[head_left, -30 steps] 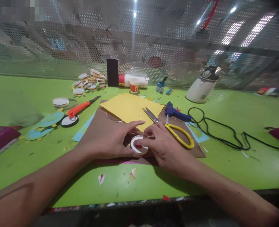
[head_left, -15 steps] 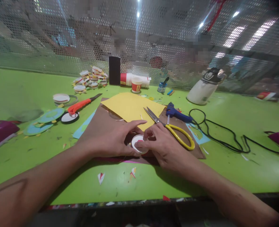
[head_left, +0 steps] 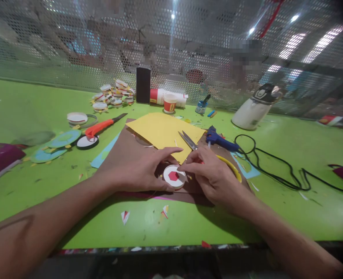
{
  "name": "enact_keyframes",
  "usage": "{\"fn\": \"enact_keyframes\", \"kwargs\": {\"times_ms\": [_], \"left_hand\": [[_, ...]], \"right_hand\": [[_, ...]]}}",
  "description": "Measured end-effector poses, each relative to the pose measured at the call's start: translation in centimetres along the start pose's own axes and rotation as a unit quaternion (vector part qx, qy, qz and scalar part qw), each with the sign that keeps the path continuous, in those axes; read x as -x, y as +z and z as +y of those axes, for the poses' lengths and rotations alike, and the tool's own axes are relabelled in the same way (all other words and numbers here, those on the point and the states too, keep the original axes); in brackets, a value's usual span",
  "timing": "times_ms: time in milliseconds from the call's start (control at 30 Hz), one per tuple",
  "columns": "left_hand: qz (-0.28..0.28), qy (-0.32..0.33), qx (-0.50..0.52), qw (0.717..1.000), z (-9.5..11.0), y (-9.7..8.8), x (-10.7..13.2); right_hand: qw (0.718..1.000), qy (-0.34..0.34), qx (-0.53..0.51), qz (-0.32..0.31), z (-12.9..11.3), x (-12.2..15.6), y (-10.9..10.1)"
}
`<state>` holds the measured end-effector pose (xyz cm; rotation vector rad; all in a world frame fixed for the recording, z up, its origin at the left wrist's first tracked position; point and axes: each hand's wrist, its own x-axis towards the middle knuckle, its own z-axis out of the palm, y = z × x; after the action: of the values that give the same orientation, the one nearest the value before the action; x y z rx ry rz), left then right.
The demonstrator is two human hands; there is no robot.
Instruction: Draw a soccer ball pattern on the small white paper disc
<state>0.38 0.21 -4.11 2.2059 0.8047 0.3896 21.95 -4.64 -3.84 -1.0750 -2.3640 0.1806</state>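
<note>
The round white disc [head_left: 174, 177] is held from its left by the curled left hand [head_left: 143, 168], its right rim nearest the right hand [head_left: 210, 174], where whether anything is pinched cannot be told

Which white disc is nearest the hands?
The white paper disc with the red hexagon, between left hand and right hand; the other white discs lie farther left.

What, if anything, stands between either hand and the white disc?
Nothing visible. The left hand curves round the left side of the white disc; the right hand is at its right edge. The scissors lie partly hidden by the right hand, not between.
</note>
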Motion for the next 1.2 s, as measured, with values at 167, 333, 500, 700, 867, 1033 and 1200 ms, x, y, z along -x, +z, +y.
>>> {"fn": "enact_keyframes", "kwargs": {"times_ms": [167,333,500,700,867,1033,1200], "left_hand": [[0.000,0.011,0.008,1.000,-0.2,0.0,-0.1],[0.001,0.019,-0.007,1.000,-0.2,-0.1,0.1],[0.008,0.007,-0.033,0.999,0.0,-0.2,0.0],[0.009,0.015,-0.030,0.999,-0.2,0.0,0.0],[0.002,0.036,-0.004,0.999,-0.5,0.0,0.1],[0.001,0.038,-0.003,0.999,-0.5,0.0,0.0],[-0.002,0.035,0.002,0.999,-0.4,0.0,0.0]], "right_hand": [[1.000,-0.006,-0.023,0.008,-0.1,0.2,0.0],[1.000,-0.004,-0.014,-0.022,0.0,0.2,0.0],[1.000,0.007,-0.013,-0.026,0.2,0.2,0.1],[1.000,0.010,-0.023,-0.009,0.0,0.1,0.0],[0.999,-0.004,-0.027,-0.021,-0.8,0.1,0.2],[0.995,0.005,0.002,-0.098,-1.7,0.0,0.3],[0.993,0.024,0.031,-0.115,-2.1,-0.1,0.2]]}}
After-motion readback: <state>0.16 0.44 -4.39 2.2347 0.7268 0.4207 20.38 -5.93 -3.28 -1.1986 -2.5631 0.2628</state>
